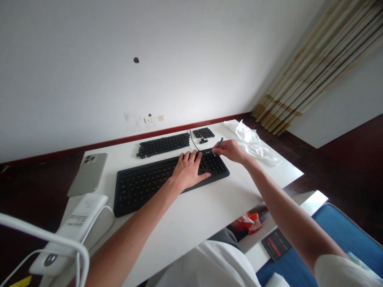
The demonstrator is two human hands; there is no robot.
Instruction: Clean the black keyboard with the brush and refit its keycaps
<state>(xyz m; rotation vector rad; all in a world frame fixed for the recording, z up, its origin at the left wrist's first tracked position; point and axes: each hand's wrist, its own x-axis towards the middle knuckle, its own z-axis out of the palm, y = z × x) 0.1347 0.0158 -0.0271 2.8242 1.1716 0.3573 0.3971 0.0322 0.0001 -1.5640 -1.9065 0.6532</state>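
A black keyboard (143, 183) with its keycaps off lies at a slant on the white table. My left hand (188, 169) rests on it with fingers spread, right of its middle. At the keyboard's upper right, my right hand (229, 150) pinches a thin blue tool (220, 142), its lower end at the keys there. Behind the keyboard, loose black keycaps lie in rows: a long block (164, 144), a smaller block (206, 132) and a small cluster (203, 140). A black cable (192, 139) runs back between the blocks.
A phone (89, 174) and a white power bank (70, 229) with a white cable lie on the left. Crumpled clear plastic (248, 137) lies at the right of the white table (185, 223). Below the front edge are an orange-red bag (248, 223) and a dark box (275, 244).
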